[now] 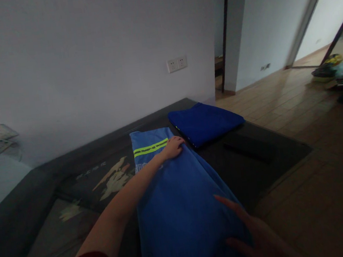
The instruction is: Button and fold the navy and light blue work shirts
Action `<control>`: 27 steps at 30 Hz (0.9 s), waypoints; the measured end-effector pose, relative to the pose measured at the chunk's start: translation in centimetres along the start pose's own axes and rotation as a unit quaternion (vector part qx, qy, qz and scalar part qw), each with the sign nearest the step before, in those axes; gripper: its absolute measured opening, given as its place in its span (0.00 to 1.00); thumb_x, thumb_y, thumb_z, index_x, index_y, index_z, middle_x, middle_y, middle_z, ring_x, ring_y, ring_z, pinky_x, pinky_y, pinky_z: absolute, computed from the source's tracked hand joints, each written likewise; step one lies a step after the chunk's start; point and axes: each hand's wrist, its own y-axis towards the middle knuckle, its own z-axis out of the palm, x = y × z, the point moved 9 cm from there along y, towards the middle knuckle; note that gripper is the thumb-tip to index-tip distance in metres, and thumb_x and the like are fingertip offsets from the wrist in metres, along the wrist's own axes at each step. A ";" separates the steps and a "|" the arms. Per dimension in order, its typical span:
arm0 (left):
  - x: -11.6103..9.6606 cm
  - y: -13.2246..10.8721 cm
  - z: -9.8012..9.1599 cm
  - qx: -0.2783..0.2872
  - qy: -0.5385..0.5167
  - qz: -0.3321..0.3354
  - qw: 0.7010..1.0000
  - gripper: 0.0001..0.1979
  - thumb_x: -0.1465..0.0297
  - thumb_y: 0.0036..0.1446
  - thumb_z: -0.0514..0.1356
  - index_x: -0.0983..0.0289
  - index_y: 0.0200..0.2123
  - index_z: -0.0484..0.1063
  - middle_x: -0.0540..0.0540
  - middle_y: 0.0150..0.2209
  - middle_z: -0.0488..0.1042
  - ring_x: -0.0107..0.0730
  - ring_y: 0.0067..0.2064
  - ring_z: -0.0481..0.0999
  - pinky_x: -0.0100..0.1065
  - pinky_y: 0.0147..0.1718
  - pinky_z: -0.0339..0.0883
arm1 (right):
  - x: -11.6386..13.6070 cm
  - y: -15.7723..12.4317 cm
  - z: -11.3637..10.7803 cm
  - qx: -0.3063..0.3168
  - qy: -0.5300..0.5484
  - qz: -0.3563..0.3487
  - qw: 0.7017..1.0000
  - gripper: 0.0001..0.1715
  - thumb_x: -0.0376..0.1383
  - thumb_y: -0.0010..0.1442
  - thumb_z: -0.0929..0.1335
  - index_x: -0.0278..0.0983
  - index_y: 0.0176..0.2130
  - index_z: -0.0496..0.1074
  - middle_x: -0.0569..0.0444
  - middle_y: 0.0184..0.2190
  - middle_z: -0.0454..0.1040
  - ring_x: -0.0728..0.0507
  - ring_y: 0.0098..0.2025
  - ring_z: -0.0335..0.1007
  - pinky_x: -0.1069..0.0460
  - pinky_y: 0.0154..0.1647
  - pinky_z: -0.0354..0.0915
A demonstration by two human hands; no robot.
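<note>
A light blue garment (179, 197) with a yellow-green stripe lies lengthwise on the dark table (275, 170). Near its far end, my left hand (173, 147) rests on top, fingers bent together over the cloth at the right-hand edge. My right hand (253, 232) is at the near right side of the garment, thumb and index finger apart, close to or touching the fabric; its other fingers are hard to make out. Past my left hand, to the right, lies a folded dark blue cloth (206, 122).
A dark flat object (246, 151) lies right of the light blue garment. Light-coloured bird-like pictures (115, 178) show on the table's left part. The wall (89, 63) with sockets (177, 64) stands behind. Bags and other items (338, 70) are on the floor at far right.
</note>
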 end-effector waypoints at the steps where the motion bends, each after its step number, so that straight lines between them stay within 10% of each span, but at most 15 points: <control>1: -0.1 0.0 0.3 -0.002 -0.008 -0.004 1.000 0.18 0.77 0.51 0.53 0.62 0.44 0.73 0.57 0.49 0.72 0.41 0.54 0.66 0.44 0.55 0.58 | -0.1 -0.3 -0.1 -0.007 0.016 0.014 1.000 0.42 0.43 0.56 0.69 0.47 0.65 0.52 0.45 0.59 0.66 0.35 0.58 0.65 0.38 0.57 0.62; 8: -0.9 0.4 1.6 -0.026 -0.001 -0.070 0.997 0.13 0.67 0.60 0.52 0.60 0.46 0.69 0.57 0.49 0.70 0.41 0.53 0.67 0.45 0.55 0.56 | -4.8 -2.3 0.1 -0.064 0.152 0.100 0.981 0.55 0.47 0.56 0.70 0.41 0.68 0.37 0.48 0.41 0.77 0.39 0.41 0.76 0.44 0.41 0.73; 12: -1.8 0.1 1.6 -0.060 0.039 -0.072 0.995 0.15 0.63 0.62 0.52 0.61 0.49 0.67 0.58 0.50 0.68 0.43 0.53 0.65 0.45 0.55 0.55 | -6.4 -3.3 -1.5 -0.145 0.087 0.094 0.981 0.46 0.46 0.57 0.69 0.39 0.66 0.47 0.52 0.35 0.77 0.41 0.37 0.76 0.47 0.38 0.73; 19: -2.3 0.5 0.4 -0.070 0.048 -0.016 0.996 0.10 0.65 0.65 0.50 0.61 0.41 0.68 0.56 0.45 0.70 0.38 0.50 0.66 0.41 0.55 0.52 | -2.2 -4.5 -4.4 -0.248 -0.091 0.007 0.964 0.22 0.45 0.57 0.68 0.45 0.51 0.73 0.54 0.34 0.79 0.43 0.32 0.76 0.53 0.32 0.73; 27: -2.1 1.1 -0.6 -0.107 0.001 -0.066 0.992 0.12 0.63 0.66 0.47 0.61 0.41 0.67 0.56 0.44 0.70 0.38 0.49 0.67 0.39 0.51 0.56 | -4.1 -5.4 -6.8 -0.346 -0.083 0.049 0.933 0.20 0.49 0.54 0.68 0.42 0.43 0.74 0.52 0.36 0.79 0.42 0.35 0.76 0.52 0.32 0.73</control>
